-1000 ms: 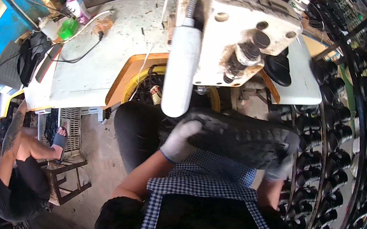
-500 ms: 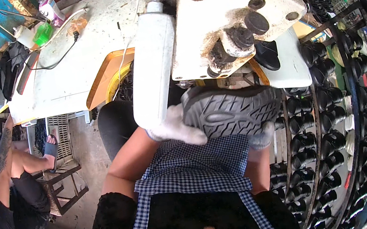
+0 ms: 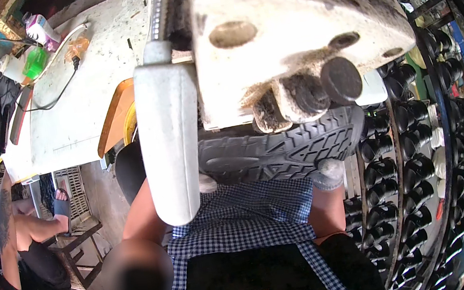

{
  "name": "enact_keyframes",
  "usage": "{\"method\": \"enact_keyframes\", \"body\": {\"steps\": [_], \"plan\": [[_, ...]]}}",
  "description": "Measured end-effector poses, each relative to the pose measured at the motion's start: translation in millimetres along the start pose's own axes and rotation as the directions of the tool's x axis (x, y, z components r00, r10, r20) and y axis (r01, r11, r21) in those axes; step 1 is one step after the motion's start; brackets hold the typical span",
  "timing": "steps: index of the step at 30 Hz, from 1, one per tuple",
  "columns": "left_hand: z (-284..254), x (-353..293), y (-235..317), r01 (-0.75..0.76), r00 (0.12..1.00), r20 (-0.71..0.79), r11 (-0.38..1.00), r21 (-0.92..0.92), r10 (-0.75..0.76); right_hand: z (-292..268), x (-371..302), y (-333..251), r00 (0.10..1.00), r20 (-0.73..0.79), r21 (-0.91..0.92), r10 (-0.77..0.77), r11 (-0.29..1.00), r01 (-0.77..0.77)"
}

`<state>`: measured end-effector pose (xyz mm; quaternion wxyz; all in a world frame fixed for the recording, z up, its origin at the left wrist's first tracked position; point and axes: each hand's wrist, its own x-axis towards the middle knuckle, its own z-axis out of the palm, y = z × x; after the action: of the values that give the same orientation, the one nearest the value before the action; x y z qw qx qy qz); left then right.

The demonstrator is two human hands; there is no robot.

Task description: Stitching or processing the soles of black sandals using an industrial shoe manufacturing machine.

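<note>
A black shoe (image 3: 287,150) is held sideways under the machine head, its grey-black treaded sole facing me. My right hand (image 3: 329,173), in a whitish knit glove, grips the sole's lower edge at the right end. Of my left hand (image 3: 206,183) only a gloved bit shows, against the left end of the shoe; the rest is hidden behind the machine's pale handle-shaped part (image 3: 172,148). The worn white machine head (image 3: 287,34), with dark knobs beneath, hangs right over the shoe and covers its upper edge.
A white worktable (image 3: 77,114) with a yellow-edged cutout extends left, bearing bottles and a cord. At right, a metal rack (image 3: 446,113) holds several rows of black shoes. Another person (image 3: 12,238) sits at the far left beside a small wooden stool (image 3: 83,251).
The shoe has swung to lie more level and moved left under the machine head. My left hand has slipped mostly behind the pale part. The view has shifted closer to the machine.
</note>
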<state>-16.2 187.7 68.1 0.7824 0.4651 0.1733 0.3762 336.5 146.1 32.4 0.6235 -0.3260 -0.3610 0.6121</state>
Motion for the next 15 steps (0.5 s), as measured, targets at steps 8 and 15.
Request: {"method": "enact_keyframes", "body": {"steps": [8,15], "plan": [[-14,-46,11,-0.128,0.865,-0.47,0.983,0.13,0.174,75,-1,28,0.945,0.327,-0.111,-0.024,0.992,0.064],[-106,-111,-35,-0.398,0.785,-0.613,0.685,-0.61,-0.09,128,13,57,0.85,0.497,-0.261,0.176,0.964,-0.047]]}}
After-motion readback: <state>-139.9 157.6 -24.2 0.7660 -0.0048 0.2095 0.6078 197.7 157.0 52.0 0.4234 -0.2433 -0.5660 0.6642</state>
